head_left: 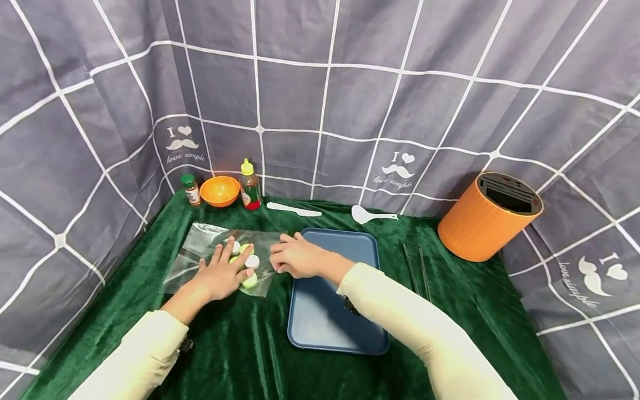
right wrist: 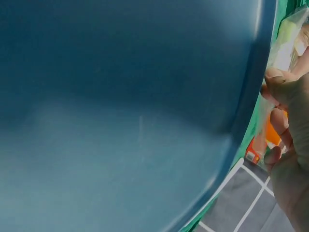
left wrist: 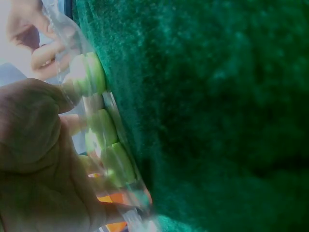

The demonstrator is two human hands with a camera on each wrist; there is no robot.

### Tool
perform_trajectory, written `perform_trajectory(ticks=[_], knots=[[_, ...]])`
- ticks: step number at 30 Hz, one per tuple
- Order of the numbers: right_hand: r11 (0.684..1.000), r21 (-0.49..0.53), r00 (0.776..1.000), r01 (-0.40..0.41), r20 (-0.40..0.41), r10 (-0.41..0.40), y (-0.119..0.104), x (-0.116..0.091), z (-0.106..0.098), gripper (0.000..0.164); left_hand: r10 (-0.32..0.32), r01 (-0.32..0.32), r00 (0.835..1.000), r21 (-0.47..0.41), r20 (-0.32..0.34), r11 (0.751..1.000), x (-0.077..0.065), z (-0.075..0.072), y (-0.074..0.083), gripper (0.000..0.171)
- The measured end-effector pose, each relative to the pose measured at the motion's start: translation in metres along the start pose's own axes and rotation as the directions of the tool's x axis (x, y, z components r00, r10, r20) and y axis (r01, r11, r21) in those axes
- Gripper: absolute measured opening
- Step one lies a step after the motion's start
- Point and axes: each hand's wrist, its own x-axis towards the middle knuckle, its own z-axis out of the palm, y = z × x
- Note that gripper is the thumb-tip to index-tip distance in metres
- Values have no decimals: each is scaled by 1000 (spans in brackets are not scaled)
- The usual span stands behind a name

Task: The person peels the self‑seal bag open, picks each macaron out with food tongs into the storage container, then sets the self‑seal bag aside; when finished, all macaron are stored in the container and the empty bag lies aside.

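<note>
A clear plastic bag (head_left: pixel 189 260) lies flat on the green cloth, with several thick, round, light green (left wrist: pixel 107 126) and white pieces inside. My left hand (head_left: pixel 220 276) rests on the bag with its fingers spread, over and beside the round pieces. At the bag's right edge, my right hand (head_left: pixel 295 256) pinches the plastic between thumb and fingers. The right wrist view shows this hand (right wrist: pixel 292 121) at the bag, just past the rim of the blue tray (right wrist: pixel 145 116). Part of the round pieces is hidden under my left fingers.
Behind the bag stand a green-capped jar (head_left: pixel 191 190), an orange bowl (head_left: pixel 220 191) and a sauce bottle (head_left: pixel 250 188). A white knife (head_left: pixel 294 209) and white ladle (head_left: pixel 367 215) lie at the back. Right of the tray are two thin dark sticks (head_left: pixel 411 266) and an orange knife block (head_left: pixel 480 222).
</note>
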Motion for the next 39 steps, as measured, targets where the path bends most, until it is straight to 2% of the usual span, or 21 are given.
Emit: perform_trajectory(ticks=[4,10,14,16,20,24,28,32,35,36,39], knots=[[1000,-2,1000,6,-10,-6,-2,-3,-3,9,-10,10,1000,14,-8,1000,4,3,-5,80],[998,11,998,57,4,-57,-21,-4,-5,22,-23,22,1000,16,17,1000,4,4,-1,78],[996,43,997,81,-1,-81,-31,-4,-5,10,-21,21,1000,20,7,1000,2,5,4,79],[997,27,997,76,0,-76,-33,-6,-4,5,-16,16,1000,25,5,1000,2,6,5,79],[997,-45,998,61,10,-61,-31,-14,0,10,-16,16,1000,24,-2,1000,6,10,2,79],[997,-52,999,48,-12,-49,-27,-25,3,11,-12,12,1000,16,-4,1000,9,11,0,79],[1000,0,999,-3,-44,3,-22,-33,5,31,-4,4,1000,17,6,1000,6,6,5,79],[991,-18,990,-129,-53,128,-18,-30,8,58,-15,14,1000,26,24,1000,0,-3,8,80],[966,-84,969,-245,-18,245,-16,-23,10,84,-9,8,999,33,34,999,-2,-7,9,82],[955,-104,960,-279,3,281,-16,-20,10,93,-7,6,1000,39,24,999,0,-5,5,82],[927,-156,932,-342,71,356,-18,-15,13,113,7,-7,1000,53,2,999,0,-6,2,82]])
